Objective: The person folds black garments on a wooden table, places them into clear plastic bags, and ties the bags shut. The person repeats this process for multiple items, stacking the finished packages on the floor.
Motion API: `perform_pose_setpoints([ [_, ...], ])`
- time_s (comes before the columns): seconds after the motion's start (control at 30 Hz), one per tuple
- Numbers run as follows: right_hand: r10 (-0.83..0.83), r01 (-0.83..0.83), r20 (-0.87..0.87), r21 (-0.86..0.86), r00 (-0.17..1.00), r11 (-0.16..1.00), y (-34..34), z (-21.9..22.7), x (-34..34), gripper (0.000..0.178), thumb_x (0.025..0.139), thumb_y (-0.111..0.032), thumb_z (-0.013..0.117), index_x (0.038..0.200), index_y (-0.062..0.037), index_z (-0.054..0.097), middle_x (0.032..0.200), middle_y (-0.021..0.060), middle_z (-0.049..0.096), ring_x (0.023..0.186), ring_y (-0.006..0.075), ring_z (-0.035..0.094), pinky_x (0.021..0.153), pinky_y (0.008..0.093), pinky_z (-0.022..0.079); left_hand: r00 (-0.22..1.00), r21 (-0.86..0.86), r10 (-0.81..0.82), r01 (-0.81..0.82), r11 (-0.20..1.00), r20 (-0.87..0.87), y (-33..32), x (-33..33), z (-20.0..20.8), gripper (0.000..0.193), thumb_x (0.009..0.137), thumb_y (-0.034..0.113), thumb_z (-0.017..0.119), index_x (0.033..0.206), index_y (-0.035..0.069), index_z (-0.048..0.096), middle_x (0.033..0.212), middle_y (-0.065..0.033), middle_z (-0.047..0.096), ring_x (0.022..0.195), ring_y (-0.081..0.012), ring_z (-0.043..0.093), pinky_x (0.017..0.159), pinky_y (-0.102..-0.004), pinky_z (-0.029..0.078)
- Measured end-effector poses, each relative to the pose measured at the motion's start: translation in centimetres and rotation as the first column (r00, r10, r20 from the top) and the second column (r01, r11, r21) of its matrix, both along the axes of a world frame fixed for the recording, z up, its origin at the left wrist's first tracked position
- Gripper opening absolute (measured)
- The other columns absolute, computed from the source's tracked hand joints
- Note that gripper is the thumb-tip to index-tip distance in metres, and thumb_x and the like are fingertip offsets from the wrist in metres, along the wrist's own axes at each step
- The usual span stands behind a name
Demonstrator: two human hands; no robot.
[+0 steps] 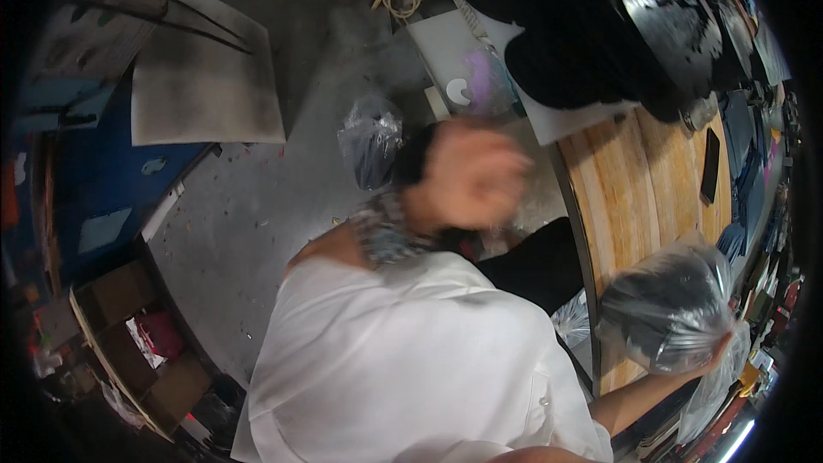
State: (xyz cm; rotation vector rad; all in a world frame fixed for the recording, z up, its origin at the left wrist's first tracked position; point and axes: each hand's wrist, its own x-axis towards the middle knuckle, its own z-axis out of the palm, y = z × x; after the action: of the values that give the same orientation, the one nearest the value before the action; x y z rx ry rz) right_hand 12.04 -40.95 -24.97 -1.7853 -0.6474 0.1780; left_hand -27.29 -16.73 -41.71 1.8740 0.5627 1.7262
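Note:
At the right, my right hand [717, 353] is closed round the gathered neck of a clear plastic bag [664, 300]. Dark contents fill the bag, which rests on or just over the near end of the wooden tabletop [647, 171]. Nearer the middle, my left hand [476, 173] is raised off the table's left side. Motion smears its fingers, and I see nothing held in it. A dark band and a patterned cuff [386, 231] are at that wrist.
Black fabric [591, 34] is heaped across the table's far end. A dark, flat phone-like object [711, 165] lies on the wood. On the grey floor [317, 103] stands another filled clear bag [371, 141]. A wooden shelf unit [116, 317] is at the lower left.

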Motion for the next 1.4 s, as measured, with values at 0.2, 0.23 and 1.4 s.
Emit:
perform_pose_setpoints([
  [0.2,-0.08,0.077,-0.043,-0.083,0.996,0.994,1.1,0.6,0.3,0.047,0.086,-0.022,0.059,0.126,-0.0003,0.048,0.113,0.0118,0.059,0.105,0.0217,0.058,0.093,0.0334,0.045,0.32,-0.271,0.026,-0.84,0.47,-0.947,0.5,-19.3,-24.1,0.102,0.064,0.038,0.081,0.144,0.003,0.029,0.137,-0.0219,0.042,0.126,-0.0401,0.04,0.102,-0.0531,0.035],
  [0.23,-0.089,0.085,-0.042,-0.093,0.995,0.992,1.1,0.6,0.4,0.045,0.087,-0.022,0.058,0.126,-0.0004,0.049,0.113,0.0118,0.059,0.105,0.0216,0.058,0.093,0.0334,0.045,0.304,-0.289,-0.03,-0.865,0.41,-0.952,0.9,-19.5,-26.2,0.106,0.062,0.041,0.082,0.146,0.004,0.027,0.139,-0.0233,0.039,0.129,-0.0406,0.038,0.104,-0.0553,0.032],
  [1.4,0.123,-0.198,0.19,0.449,0.974,0.871,0.1,-0.1,-0.3,0.039,0.096,-0.045,0.046,0.073,-0.0138,0.04,0.062,-0.0043,0.033,0.066,0.0123,0.039,0.087,0.0314,0.036,0.888,-0.467,0.049,-0.286,0.837,-0.456,-0.6,-23.2,7.8,0.023,0.095,0.026,0.052,0.104,0.006,0.047,0.093,-0.0064,0.055,0.081,-0.0173,0.053,0.071,-0.0354,0.05],
])
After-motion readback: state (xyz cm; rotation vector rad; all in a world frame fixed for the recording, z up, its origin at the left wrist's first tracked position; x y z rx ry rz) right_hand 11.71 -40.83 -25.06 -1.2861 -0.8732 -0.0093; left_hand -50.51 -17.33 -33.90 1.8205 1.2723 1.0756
